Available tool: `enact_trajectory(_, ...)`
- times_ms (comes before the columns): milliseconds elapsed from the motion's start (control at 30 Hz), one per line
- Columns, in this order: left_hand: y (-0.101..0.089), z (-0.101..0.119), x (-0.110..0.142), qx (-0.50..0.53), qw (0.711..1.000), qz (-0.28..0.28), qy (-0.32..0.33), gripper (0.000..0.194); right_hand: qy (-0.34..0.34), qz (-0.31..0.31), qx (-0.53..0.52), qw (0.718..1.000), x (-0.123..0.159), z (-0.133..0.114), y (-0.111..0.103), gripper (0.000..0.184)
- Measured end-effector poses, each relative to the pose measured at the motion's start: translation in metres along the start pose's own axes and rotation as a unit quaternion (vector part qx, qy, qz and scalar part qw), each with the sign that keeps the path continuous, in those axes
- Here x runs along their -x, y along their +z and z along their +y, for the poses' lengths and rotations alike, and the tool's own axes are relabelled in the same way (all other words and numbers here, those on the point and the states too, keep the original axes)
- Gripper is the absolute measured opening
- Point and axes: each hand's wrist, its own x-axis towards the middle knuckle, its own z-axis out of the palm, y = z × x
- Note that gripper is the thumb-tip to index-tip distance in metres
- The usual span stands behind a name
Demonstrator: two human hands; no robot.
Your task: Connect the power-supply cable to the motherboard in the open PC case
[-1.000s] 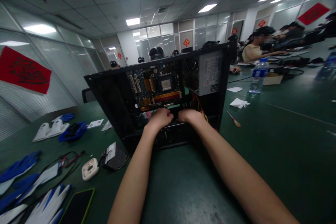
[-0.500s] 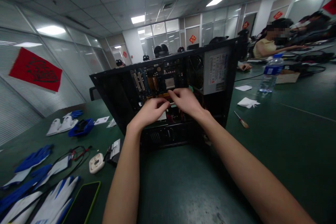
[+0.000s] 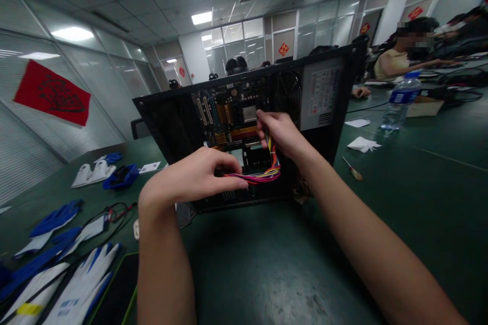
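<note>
A black computer case (image 3: 168,127) stands open-sided on the green table, tilted in the view. Inside it are a motherboard (image 3: 238,127) and, at upper right, a grey power supply (image 3: 319,94) with a fan beside it. My left hand (image 3: 202,175) is closed round a bundle of coloured power cables (image 3: 267,175) in front of the lower part of the case. My right hand (image 3: 280,132) is closed on the same bundle higher up, before the motherboard. The ends of the cables are hidden by my fingers.
Blue-and-white gloves (image 3: 82,284), a phone (image 3: 118,289) and a blue tray (image 3: 121,176) lie at left. To the right are a screwdriver (image 3: 353,168), a crumpled tissue (image 3: 364,144) and a water bottle (image 3: 400,99). A person (image 3: 400,61) sits beyond.
Both hands have come out from low inside the case, drawing the coloured cable bundle out towards me. The left hand has moved down and nearer; the right hand has risen.
</note>
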Motion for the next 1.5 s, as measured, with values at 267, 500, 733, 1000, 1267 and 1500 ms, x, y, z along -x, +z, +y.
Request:
enact_trajectory(267, -0.003, -0.006, -0.007, 0.053, 0.975, 0.216, 0.021, 0.036, -0.03, -0.15, 0.295, 0.943, 0.034, -0.04, -0.003, 0.045)
enact_trajectory(500, 0.001, -0.004, -0.016, 0.199, 0.933, 0.299, 0.034, 0.041, -0.118, -0.243, 0.234, 0.934, 0.065, -0.079, 0.009, 0.047)
enact_trajectory(733, 0.006, 0.001, -0.018, 0.339, 0.909, 0.215, 0.111, 0.044, -0.153, -0.156, 0.157, 0.963, 0.063, -0.078, 0.013, 0.047)
enact_trajectory(1000, 0.003, 0.008, -0.011, 0.339, 0.906, 0.238, 0.083, 0.03, -0.181, -0.079, 0.103, 0.975, 0.063, -0.087, 0.006, 0.054)
enact_trajectory(1267, 0.005, 0.009, -0.015, 0.328, 0.888, 0.32, 0.053, 0.031, -0.191, -0.074, 0.097, 0.974, 0.065, -0.088, 0.011, 0.054)
enact_trajectory(1500, 0.012, 0.006, -0.024, 0.363, 0.861, 0.353, 0.059, 0.034, -0.195, -0.08, 0.094, 0.973, 0.06, -0.084, 0.01, 0.053)
